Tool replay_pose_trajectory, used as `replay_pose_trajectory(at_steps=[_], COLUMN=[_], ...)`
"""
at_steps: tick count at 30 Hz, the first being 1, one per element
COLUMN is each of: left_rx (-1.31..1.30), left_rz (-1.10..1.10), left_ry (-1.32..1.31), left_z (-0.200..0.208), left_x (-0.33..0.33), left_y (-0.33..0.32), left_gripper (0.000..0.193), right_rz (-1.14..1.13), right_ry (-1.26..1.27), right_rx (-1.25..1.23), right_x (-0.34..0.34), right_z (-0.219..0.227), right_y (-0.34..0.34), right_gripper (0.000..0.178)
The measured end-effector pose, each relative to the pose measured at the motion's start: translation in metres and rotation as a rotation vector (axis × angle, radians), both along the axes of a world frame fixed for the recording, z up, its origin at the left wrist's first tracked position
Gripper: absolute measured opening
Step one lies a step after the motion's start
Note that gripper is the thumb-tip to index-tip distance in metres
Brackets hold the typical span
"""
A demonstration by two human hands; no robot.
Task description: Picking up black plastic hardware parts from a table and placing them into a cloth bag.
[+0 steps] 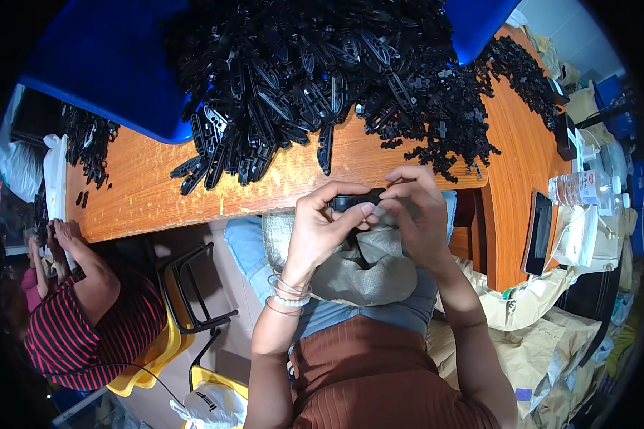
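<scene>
Between my two hands, just off the table's front edge, is a small elongated black plastic part (349, 201). My left hand (328, 225) grips it with the thumb in front and the fingers behind. At its right end, the thumb and fingertips of my right hand (416, 207) pinch together; any smaller piece in them is hidden. Below the hands a grey woven sack (368, 275) lies open across my lap. Ahead on the table is a big heap of long black plastic parts (272, 100), and to its right a heap of small black clips (444, 121).
A blue bin (114, 71) lies tipped at the left, behind the wooden table's edge (150, 196). On the right are a phone (539, 232) and plastic bottles (583, 187). A co-worker in a striped shirt (96, 325) sits at the left, near a folding chair (193, 286). Paper sacks (537, 350) stand at the right.
</scene>
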State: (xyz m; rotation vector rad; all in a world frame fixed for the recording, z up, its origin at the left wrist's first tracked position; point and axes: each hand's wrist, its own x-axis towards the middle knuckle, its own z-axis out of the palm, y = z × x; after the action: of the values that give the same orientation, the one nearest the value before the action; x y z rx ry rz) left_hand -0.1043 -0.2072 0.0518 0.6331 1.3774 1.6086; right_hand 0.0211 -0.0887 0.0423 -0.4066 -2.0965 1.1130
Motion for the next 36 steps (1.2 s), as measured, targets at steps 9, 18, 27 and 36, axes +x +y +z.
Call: replay_pose_trajectory(at_steps=[9,18,27,36], left_rx=[-0.056,-0.240,-0.363,-0.257], left_rz=[-0.137,0.279,0.345,0.284], left_ry=[0.270,0.918,1.010,1.305], left_z=[-0.002,-0.019,-0.024,-0.022], left_x=[-0.007,-0.042,-0.045,-0.021], left_y=[-0.016,0.018,0.034,0.025], left_gripper=[0.016,0.026,0.032,0.021], right_rz=[0.166,-0.248,-0.202,-0.183], right_ry=[-0.281,-0.246,-0.222,-0.072], right_rx=[-0.483,0.560,0.527,-0.197], right_x=[0.020,0.005,-0.010,-0.024], right_z=[-0.011,-0.008,-0.013,-0.027], right_y=[-0.006,0.055,0.078,0.038], right_gripper=[0.026,0.007,0.010,0.021])
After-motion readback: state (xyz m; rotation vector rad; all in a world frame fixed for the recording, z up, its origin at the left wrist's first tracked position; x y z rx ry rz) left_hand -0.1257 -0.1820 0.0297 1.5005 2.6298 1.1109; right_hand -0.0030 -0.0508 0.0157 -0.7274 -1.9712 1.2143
